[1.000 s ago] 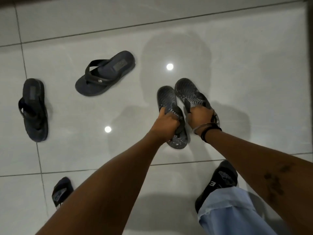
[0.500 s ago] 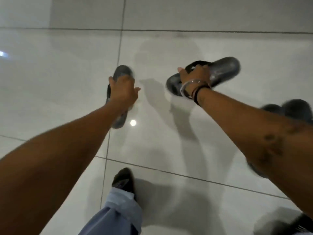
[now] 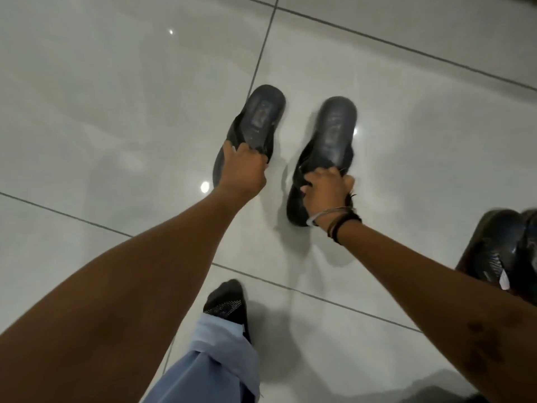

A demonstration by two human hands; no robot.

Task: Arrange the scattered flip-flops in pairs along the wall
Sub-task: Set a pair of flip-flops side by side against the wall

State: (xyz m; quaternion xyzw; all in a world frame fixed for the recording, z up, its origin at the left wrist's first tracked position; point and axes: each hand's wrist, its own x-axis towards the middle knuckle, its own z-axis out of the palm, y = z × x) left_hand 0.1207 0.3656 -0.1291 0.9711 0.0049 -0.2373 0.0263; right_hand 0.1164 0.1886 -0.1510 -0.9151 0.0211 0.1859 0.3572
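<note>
left hand [image 3: 242, 167], right hand [image 3: 328, 190] around parallel flip-flops [image 3: 258, 117], heels away

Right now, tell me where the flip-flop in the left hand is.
Head view, centre-left: the left flip-flop, gripped by the left hand, is just left of the right flip-flop, by a grout line.

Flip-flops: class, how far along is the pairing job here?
Done, it seems: one dark pair lies side by side at the right edge. In hand: the left hand grips one flip-flop, the right hand a second flip-flop. Left: setting these two down together; any others are out of view.
</note>
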